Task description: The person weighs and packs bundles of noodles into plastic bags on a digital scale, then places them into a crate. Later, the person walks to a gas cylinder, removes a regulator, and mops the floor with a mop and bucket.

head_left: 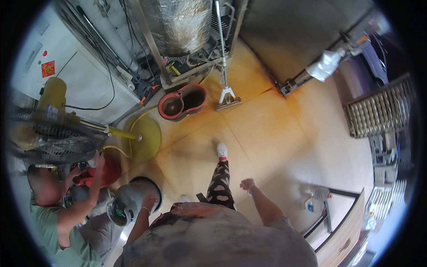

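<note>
My left hand (151, 202) hangs low beside a grey, barrel-shaped container (133, 192) with a dark rim. The hand is smeared, so its fingers and any contact with the container cannot be made out. Out in front on the right, my right hand (247, 184) is in the air over the tiled floor, its fingers loosely bent and apart with nothing in them. A band circles that wrist. My foot in a white shoe (222, 150) is stretched forward on the floor.
At left a person in a green shirt (66, 231) sits handling something by a red basin (109, 169), near a yellow-based fan (147, 135). Ahead are a red-rimmed mop bucket (182, 101) and a mop (228, 99). A wood-topped table (342, 236) borders the right.
</note>
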